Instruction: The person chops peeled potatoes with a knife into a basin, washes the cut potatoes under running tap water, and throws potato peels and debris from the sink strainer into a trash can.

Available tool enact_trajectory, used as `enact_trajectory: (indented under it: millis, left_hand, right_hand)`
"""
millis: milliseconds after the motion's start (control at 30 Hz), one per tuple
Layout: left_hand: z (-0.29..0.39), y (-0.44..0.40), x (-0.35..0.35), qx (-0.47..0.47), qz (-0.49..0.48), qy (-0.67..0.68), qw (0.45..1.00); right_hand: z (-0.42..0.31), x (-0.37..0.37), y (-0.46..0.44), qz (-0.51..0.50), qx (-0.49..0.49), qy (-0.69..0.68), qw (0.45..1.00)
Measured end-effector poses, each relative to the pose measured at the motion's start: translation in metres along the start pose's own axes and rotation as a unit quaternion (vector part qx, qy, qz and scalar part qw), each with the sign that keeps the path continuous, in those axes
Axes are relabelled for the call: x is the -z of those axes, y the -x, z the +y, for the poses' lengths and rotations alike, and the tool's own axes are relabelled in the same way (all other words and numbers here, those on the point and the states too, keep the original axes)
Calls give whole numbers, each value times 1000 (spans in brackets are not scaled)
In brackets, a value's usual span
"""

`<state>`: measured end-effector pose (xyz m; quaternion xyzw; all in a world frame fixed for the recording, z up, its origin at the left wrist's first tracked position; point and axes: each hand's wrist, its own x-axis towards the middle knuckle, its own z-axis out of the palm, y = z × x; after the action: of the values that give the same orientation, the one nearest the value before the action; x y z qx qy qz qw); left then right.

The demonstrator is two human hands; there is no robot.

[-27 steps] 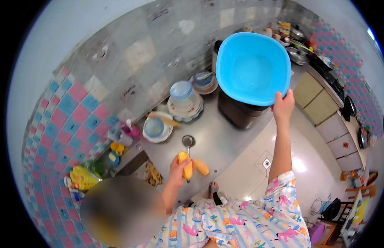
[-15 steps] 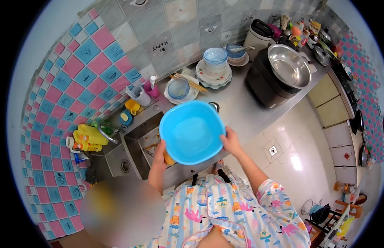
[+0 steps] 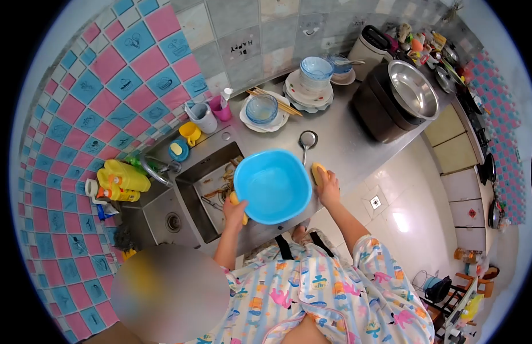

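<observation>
A light blue plastic basin (image 3: pixel 273 186) is at the counter's front edge, beside the sink's right side; I cannot tell whether it rests there. My left hand (image 3: pixel 235 213) is closed at its left rim, with a yellow sponge-like piece (image 3: pixel 235 198) showing around the fingers. To the right of the basin, my right hand (image 3: pixel 329 189) grips a yellow sponge (image 3: pixel 318 174), apart from the rim. Behind them a metal ladle (image 3: pixel 307 139) lies on the counter.
The steel sink (image 3: pixel 188 198) at left holds loose chopsticks and utensils. Glass bowls (image 3: pixel 261 109) on plates, stacked bowls (image 3: pixel 315 71) and a dark cooker (image 3: pixel 376 103) topped by a metal bowl (image 3: pixel 413 89) line the back. A faucet (image 3: pixel 157 172) and yellow bottles (image 3: pixel 124 178) stand left.
My right hand has let go of the basin's right rim and now shows a yellow sponge. The basin has moved slightly, uncovering the ladle, and my left hand stays at its left side.
</observation>
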<state>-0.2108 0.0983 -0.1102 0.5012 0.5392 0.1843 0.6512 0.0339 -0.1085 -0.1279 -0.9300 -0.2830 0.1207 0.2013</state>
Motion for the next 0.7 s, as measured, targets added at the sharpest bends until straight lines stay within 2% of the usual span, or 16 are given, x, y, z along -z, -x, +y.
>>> enact_trajectory:
  millis: [100, 133, 167, 200, 233, 267, 333, 367, 400, 467, 500, 600, 700]
  left_hand:
    - [-6, -11, -18, -8, -30, 5, 999]
    - [-6, -13, -25, -11, -46, 6, 999]
    - [-6, -15, -30, -16, -62, 6, 998]
    - [-11, -19, -35, -5, -58, -12, 998]
    - [-16, -23, -40, 5, -53, -30, 998]
    - [-19, -26, -44, 14, -46, -49, 998]
    - [-3, -7, -54, -26, 107, -68, 992]
    - [2, 5, -58, -45, 185, -76, 979]
    - [-4, 6, -60, -88, 219, -75, 969]
    - [-23, 3, -61, -174, 280, -76, 941]
    - [-18, 11, -70, -201, 286, -87, 933]
    - [-16, 14, -110, -146, 174, -6, 974]
    - [31, 56, -182, -35, 109, 87, 990]
  right_hand:
    - [16, -11, -19, 25, -4, -34, 999]
    - [26, -16, -31, 17, -60, -175, 983]
    - [37, -21, -44, 10, -113, -314, 943]
    - [44, -21, -54, 3, -162, -447, 880]
    - [43, -13, -56, 17, -235, -603, 763]
    - [42, -6, -53, 21, -216, -635, 742]
    - [32, 22, -44, 27, -171, -696, 697]
    - [24, 31, -36, -1, -151, -696, 702]
    - [15, 36, -28, -28, -131, -696, 705]
    - [10, 31, -22, -99, -102, -630, 763]
    - [5, 35, -20, -134, -116, -617, 766]
    - [13, 21, -22, -148, -42, -617, 772]
    - [44, 39, -20, -206, 1, -529, 823]
